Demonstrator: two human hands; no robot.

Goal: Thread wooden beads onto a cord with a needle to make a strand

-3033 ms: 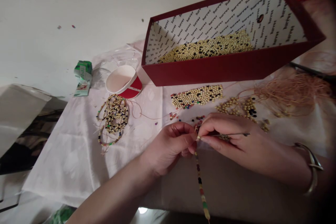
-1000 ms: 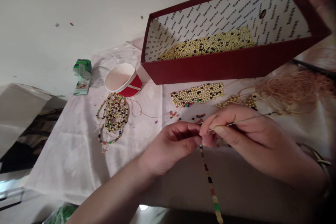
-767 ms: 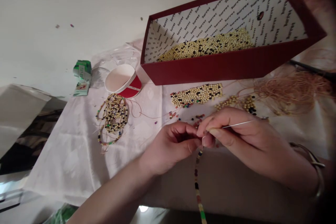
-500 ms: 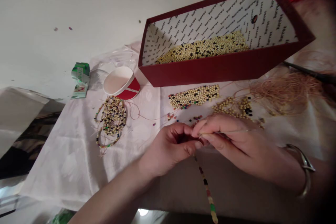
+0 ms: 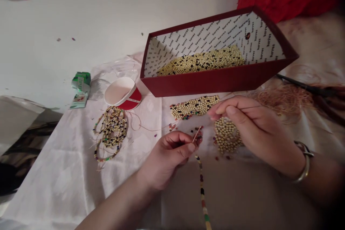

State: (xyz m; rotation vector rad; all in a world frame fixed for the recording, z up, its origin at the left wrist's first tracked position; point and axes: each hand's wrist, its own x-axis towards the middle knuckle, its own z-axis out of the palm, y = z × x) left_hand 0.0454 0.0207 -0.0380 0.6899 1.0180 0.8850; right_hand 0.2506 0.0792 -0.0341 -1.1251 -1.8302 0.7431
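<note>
My left hand (image 5: 171,156) is closed in a pinch on the cord of a bead string; a short pale cord end (image 5: 197,133) sticks up past the fingertips. Below the hand dangles the bead string (image 5: 202,190), with yellow, black, red and green beads. To the right and higher, my right hand (image 5: 253,129) is pinched shut, and a thin needle-like wire (image 5: 249,107) shows at its fingers. Under that hand lies a loose pile of pale beads (image 5: 226,136). Small red and dark beads (image 5: 199,138) are scattered behind the left fingertips.
A dark red box (image 5: 199,83) holding pale and black beads stands at the back. Nearby are a flat bead patch (image 5: 195,107), a red-and-white cup (image 5: 132,100), coiled bead strings (image 5: 111,131), a green packet (image 5: 81,82), tan cords (image 5: 285,97) and dark-handled scissors (image 5: 302,85).
My hands have come apart: the right one has moved up and right, off the left fingertips. The cord end now shows above my left hand. The camera view has shifted slightly.
</note>
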